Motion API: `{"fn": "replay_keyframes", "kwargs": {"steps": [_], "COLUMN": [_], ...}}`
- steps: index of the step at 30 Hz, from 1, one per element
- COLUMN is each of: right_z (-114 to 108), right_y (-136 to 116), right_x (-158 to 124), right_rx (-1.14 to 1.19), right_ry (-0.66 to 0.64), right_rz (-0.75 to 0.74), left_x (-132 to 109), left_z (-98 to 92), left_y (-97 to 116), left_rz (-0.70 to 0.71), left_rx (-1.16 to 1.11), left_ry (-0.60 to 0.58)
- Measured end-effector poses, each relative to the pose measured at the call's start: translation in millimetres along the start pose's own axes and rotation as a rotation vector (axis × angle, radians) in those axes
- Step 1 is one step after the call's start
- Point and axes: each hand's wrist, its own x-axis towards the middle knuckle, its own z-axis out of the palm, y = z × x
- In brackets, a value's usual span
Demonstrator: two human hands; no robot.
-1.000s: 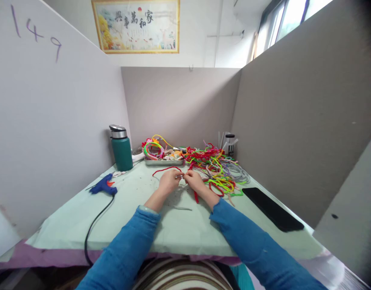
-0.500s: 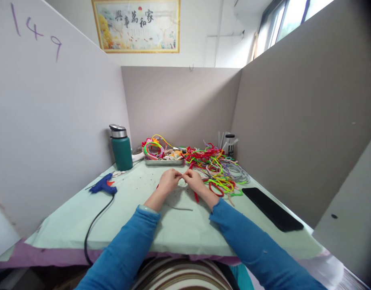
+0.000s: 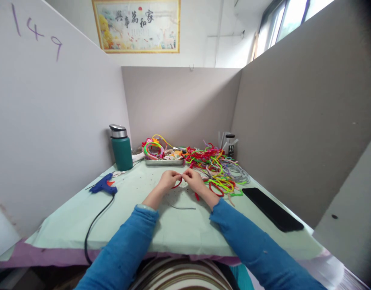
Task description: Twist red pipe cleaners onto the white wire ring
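Observation:
Fingertips of my left hand [image 3: 170,179] and my right hand [image 3: 192,179] meet above the middle of the table. Both hands are pinched closed on a thin red pipe cleaner [image 3: 178,185], which curves down between them. A short red piece [image 3: 197,196] shows beside my right wrist. Nearer to me, a thin grey strand [image 3: 185,208] lies on the pale cloth. Behind my right hand spreads a tangled heap of coloured pipe cleaners [image 3: 217,163].
At the left are a blue glue gun [image 3: 104,185] with a black cord and a green bottle [image 3: 122,151]. A metal tray [image 3: 164,163] of small parts stands at the back. The black phone-like slab [image 3: 271,209] lies right. Panels enclose three sides.
A red curve now shows below the fingertips, where it was mostly hidden before. My left hand has shifted slightly left, and the grey strand has moved slightly right.

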Motion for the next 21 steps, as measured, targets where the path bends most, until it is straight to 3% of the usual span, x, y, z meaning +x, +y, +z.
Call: {"fn": "replay_keyframes", "kwargs": {"steps": [7,14,21], "right_z": [-1.1,-6.0,-6.3], "right_y": [-4.4,-11.1,-11.7], "right_x": [-2.0,-6.6,-6.3], "right_rx": [0.025,-0.059,-0.059], "right_ry": [-0.02,-0.093,-0.095], "right_rz": [-0.043,-0.197,-0.178], "left_x": [0.7,-0.9,4.6], "left_z": [-1.5,-6.0,-3.8], "left_y": [-0.1,-8.1,-13.4], "left_rz": [-0.131,-0.118,-0.105], "left_rx": [-0.185,-0.282,-0.245], "left_ry": [-0.108,-0.211,-0.229]}}
